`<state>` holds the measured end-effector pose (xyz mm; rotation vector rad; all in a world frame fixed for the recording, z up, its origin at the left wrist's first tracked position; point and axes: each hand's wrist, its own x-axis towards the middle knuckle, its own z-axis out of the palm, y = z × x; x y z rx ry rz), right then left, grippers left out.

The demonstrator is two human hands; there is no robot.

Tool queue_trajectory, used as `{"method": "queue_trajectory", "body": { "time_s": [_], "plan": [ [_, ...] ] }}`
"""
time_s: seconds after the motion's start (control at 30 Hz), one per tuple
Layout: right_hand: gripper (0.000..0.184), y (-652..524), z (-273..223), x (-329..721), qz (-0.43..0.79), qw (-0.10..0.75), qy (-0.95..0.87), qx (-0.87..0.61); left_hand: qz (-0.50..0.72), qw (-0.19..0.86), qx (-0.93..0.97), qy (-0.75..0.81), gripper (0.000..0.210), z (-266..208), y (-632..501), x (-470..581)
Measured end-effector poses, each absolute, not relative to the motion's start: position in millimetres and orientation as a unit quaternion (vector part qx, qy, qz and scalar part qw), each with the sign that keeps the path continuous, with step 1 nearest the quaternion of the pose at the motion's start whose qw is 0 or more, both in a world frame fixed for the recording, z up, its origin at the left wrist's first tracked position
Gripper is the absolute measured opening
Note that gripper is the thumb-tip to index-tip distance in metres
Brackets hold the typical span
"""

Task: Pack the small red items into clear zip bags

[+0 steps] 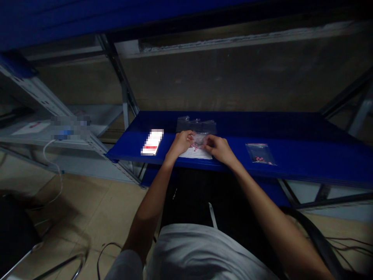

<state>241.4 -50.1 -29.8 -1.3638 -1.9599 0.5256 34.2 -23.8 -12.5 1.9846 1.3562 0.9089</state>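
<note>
Near the left end of the blue shelf (303, 144), towards its front edge, lay a phone (152, 142), bright side up, perhaps set there to leave room for both hands while staying in sight. Next came the left hand (183, 142), curled in, its thumb and fingertips seeming to pinch the left edge of a small clear bag (199, 139). That bag was over a white sheet (197, 155) at the shelf's front edge, where pink beads (195, 149) lay loose; the pale ground probably made them easier to spot. Behind, nearer the back edge, lay spare bags (196, 125), likely within reach yet out of the way. The right hand (218, 147) had bent fingers at the small bag's right edge; blur hid whether they pinched it, though a hold from both sides would steady limp plastic. Farther right, well apart, a filled bag (260, 153) lay flat near the front edge, presumably apart to avoid mixing.
</note>
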Motion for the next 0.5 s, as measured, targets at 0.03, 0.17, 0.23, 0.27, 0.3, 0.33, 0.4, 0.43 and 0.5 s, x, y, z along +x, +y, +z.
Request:
{"method": "queue_trajectory", "body": {
  "time_s": [0.03,0.17,0.23,0.27,0.3,0.33,0.4,0.43,0.5],
  "plan": [
    [0.01,-50.9,-33.8,240.2,0.198,0.352,-0.748,-0.527,0.342,0.283,0.739,0.506,0.032,-13.1,-23.2,34.4],
    [0.01,-51.5,-38.7,237.3,0.186,0.392,-0.727,-0.532,0.361,0.277,0.741,0.494,0.033,-13.2,-22.6,34.3],
    [0.012,-51.5,-37.9,236.6,0.183,0.403,-0.718,-0.537,0.371,0.267,0.741,0.492,0.033,-12.2,-23.4,33.7],
    [0.012,-51.6,-37.6,236.3,0.184,0.407,-0.713,-0.54,0.374,0.264,0.74,0.493,0.033,-11.6,-24.1,33.3],
    [0.013,-51.8,-37.6,236.0,0.187,0.412,-0.709,-0.541,0.375,0.263,0.738,0.495,0.033,-10.8,-25.0,32.9],
    [0.014,-52.1,-38.1,235.7,0.192,0.419,-0.703,-0.542,0.376,0.264,0.736,0.498,0.033,-10.0,-25.9,32.4],
    [0.017,-52.3,-40.2,235.5,0.206,0.439,-0.686,-0.543,0.377,0.267,0.728,0.506,0.032,-8.2,-27.8,31.7],
    [0.019,-52.2,-41.5,235.7,0.217,0.454,-0.672,-0.542,0.38,0.265,0.725,0.51,0.031,-7.4,-28.5,31.7],
    [0.024,-51.4,-43.8,237.1,0.25,0.487,-0.641,-0.537,0.388,0.265,0.718,0.513,0.028,-6.3,-29.3,33.1]
  ]
}}
